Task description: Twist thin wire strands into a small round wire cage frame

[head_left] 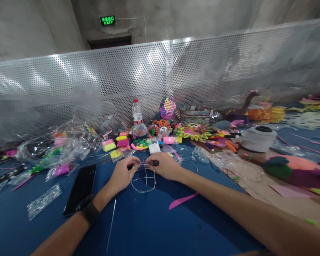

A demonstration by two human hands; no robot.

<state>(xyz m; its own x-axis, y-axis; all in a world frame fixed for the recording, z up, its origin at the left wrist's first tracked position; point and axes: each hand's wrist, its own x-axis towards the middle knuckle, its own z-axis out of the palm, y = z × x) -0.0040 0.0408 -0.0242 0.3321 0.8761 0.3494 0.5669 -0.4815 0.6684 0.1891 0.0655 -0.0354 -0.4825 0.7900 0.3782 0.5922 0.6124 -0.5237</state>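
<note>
Both hands work over a round wire frame [143, 179] with crossed wires inside it, lying on the blue table cover [138, 227]. My left hand [122, 176] pinches the top of the wire frame. My right hand [161, 166] grips a small dark-handled tool [155, 163] against the same wire, and its jaws are hidden by my fingers. A black smartphone [80, 190] lies face up to the left of my left wrist, which wears a black watch strap [91, 212].
Bagged modelling clay [109, 145], colourful clay crafts [193, 131], a water bottle [137, 112] and a grey spool [258, 138] crowd the table's far side. A perforated metal panel [154, 74] stands behind them. A loose pink strip [182, 201] lies near my right forearm.
</note>
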